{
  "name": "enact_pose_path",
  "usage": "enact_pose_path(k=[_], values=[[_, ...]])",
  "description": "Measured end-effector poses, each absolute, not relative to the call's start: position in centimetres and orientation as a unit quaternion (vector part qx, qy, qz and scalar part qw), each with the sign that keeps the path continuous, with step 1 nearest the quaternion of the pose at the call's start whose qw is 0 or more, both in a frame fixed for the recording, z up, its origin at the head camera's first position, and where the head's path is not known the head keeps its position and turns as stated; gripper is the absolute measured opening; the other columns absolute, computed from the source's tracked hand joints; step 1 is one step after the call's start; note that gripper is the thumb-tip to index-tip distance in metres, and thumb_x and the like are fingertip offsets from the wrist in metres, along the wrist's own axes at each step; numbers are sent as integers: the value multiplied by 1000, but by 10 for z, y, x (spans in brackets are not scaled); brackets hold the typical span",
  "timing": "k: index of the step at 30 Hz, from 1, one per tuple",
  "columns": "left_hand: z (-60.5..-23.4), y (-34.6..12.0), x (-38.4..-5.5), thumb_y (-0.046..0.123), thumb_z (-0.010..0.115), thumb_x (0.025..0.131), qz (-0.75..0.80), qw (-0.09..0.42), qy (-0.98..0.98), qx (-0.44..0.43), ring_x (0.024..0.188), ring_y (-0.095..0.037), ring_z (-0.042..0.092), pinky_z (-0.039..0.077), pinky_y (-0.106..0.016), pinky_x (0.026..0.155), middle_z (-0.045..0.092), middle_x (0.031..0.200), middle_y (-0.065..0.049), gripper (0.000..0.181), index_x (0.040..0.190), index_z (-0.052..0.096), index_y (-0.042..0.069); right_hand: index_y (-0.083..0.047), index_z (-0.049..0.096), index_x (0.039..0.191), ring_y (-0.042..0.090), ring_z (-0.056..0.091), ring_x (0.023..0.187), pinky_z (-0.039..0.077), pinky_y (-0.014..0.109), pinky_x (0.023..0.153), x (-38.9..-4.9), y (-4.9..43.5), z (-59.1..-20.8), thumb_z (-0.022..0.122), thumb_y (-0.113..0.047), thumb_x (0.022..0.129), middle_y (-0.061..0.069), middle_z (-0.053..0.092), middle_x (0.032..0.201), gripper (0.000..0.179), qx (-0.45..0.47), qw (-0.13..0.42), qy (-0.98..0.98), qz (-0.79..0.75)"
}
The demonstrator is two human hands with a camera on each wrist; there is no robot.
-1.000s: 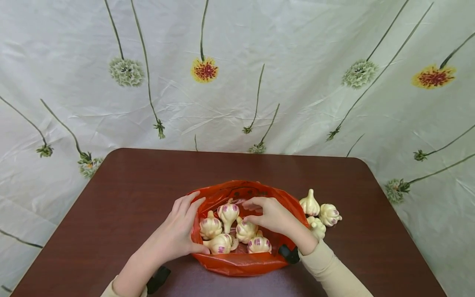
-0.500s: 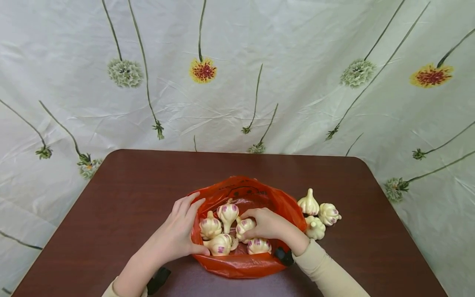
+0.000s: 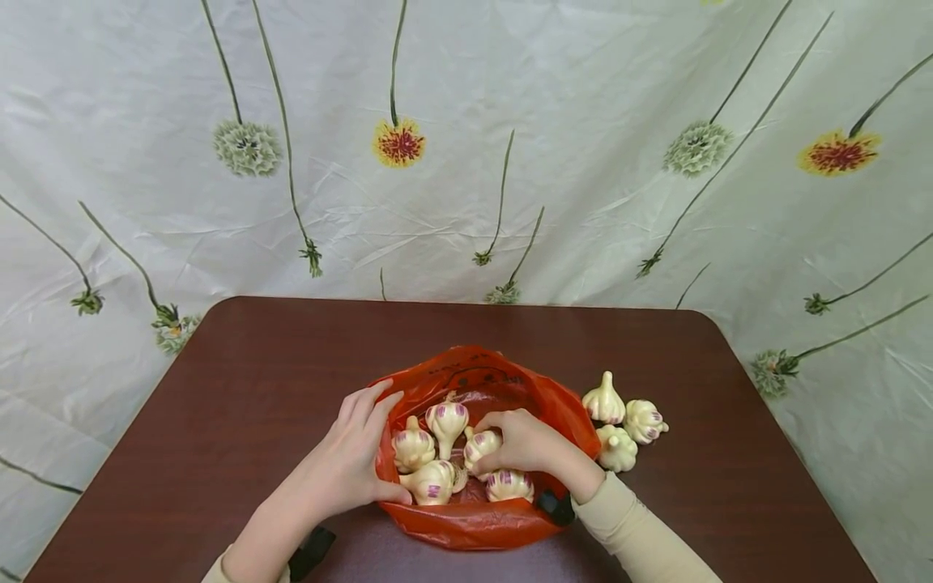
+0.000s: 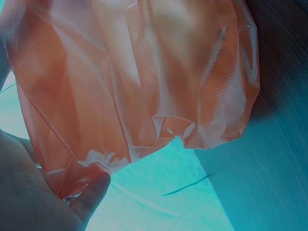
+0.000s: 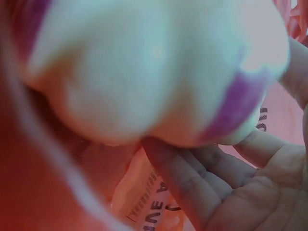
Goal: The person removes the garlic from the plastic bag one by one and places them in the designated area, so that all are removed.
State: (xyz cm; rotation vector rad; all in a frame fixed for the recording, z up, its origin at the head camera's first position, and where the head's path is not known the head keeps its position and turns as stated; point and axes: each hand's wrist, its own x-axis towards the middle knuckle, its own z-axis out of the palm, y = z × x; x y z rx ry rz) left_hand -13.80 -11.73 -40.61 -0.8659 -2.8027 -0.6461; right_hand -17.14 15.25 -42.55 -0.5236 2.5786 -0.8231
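Note:
A red plastic bag (image 3: 477, 530) stands with its mouth spread, several purple-marked garlic bulbs (image 3: 447, 421) inside. My left hand (image 3: 353, 457) grips its left rim; in the left wrist view the thumb (image 4: 94, 190) pinches the plastic. Inside the bag, my right hand (image 3: 523, 441) holds one garlic bulb (image 3: 481, 448) between thumb and fingers. Just nearer to me lies another garlic bulb (image 3: 509, 486). Close to the lens in the right wrist view, a blurred garlic bulb (image 5: 154, 72) covers part of the right hand's fingers (image 5: 183, 178).
To the right of the bag, three garlic bulbs (image 3: 618, 449) sit together on the dark brown table (image 3: 291, 348). A white cloth (image 3: 437, 202) printed with flowers hangs behind the table. Black straps (image 3: 557, 508) are on both wrists.
My right hand has lowered toward the near side and taken hold of a garlic bulb in the bag. My left hand keeps its place on the rim.

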Motion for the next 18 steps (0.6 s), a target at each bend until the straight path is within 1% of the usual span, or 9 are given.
enact_pose_path(k=[5,6,9,11,12,13,15,18], values=[[-405,-117,-138,43,97,49,-214,77,-930,-289,129,-41,35,47,-54,100,38,146,-24,115,139,43,-5,-14,70,114,16,62,95,51,34,82,-172,157,-418,83,-36,75,3,71,108,46,-174,185,918,-305],[-405,-117,-138,43,97,49,-215,80,-930,-288,129,-41,35,47,-54,100,39,146,-24,115,138,44,-5,-14,69,114,15,62,90,51,33,79,-172,158,-416,83,-36,76,3,72,104,47,-173,184,917,-310],[-405,-117,-137,42,98,49,-216,85,-929,-288,129,-41,36,47,-53,100,39,146,-23,114,138,44,-4,-15,69,115,12,58,78,48,30,73,-172,161,-408,82,-35,75,0,72,101,47,-170,175,914,-325],[-405,-118,-137,42,98,48,-217,90,-928,-290,129,-41,36,47,-53,100,40,146,-23,114,138,45,-4,-16,68,117,11,55,75,47,28,70,-172,163,-403,82,-35,75,0,71,104,48,-167,170,911,-337],[-404,-118,-137,43,98,48,-217,91,-927,-291,129,-41,36,47,-53,100,40,145,-23,114,138,45,-4,-16,68,119,11,54,70,46,28,69,-172,164,-401,82,-34,75,1,71,107,50,-164,169,909,-344],[-404,-118,-137,43,98,48,-217,92,-927,-291,128,-41,36,47,-53,99,40,145,-23,115,138,45,-4,-16,68,119,11,54,71,46,28,70,-172,165,-399,82,-34,75,1,70,111,50,-164,164,908,-350],[-404,-118,-137,44,98,48,-218,94,-926,-293,128,-41,36,47,-53,100,40,145,-23,115,138,45,-4,-17,68,120,12,53,71,45,28,69,-172,167,-395,82,-33,76,1,69,113,49,-165,151,907,-358],[-404,-118,-137,46,97,48,-220,95,-925,-295,128,-42,36,47,-54,100,39,146,-24,116,138,44,-5,-18,68,120,13,51,67,45,29,67,-172,172,-388,81,-33,77,2,69,112,48,-166,130,904,-372]])
